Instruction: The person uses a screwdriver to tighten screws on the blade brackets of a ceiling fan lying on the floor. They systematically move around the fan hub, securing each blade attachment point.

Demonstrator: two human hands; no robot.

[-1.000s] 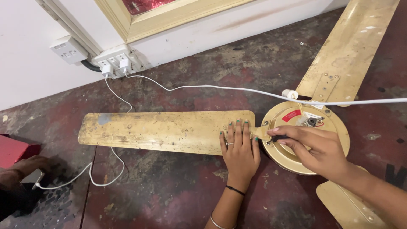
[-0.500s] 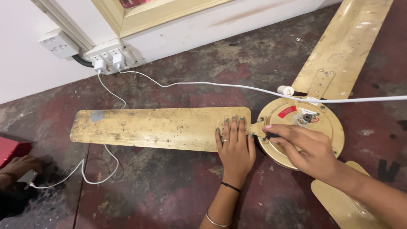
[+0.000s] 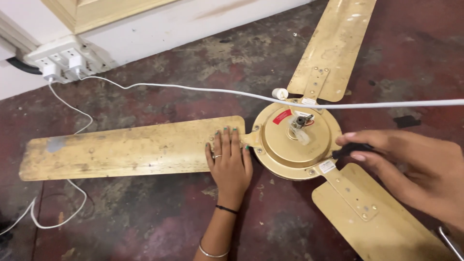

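Head view: gold ceiling fan [image 3: 295,140] lies flat on a stained dark red floor [image 3: 159,227], three blades spread out, paint scuffed and blotchy. Left blade [image 3: 125,150] runs long toward the left edge, with a grey patch near its tip. Left hand [image 3: 229,162] is pressed flat, fingers spread, on that blade's root just beside the round motor hub; nothing grasped. Right hand [image 3: 411,171] pinches a thin black tool [image 3: 350,151], its tip at the hub's right rim by the lower-right blade bracket [image 3: 350,193].

Labels: red curved sticker [image 3: 282,116] on the hub top, upper left of centre; small white rectangular sticker [image 3: 327,166] on the hub's lower right rim.

White cable [image 3: 203,89] crosses above the hub from a white socket strip [image 3: 67,58] at the wall.
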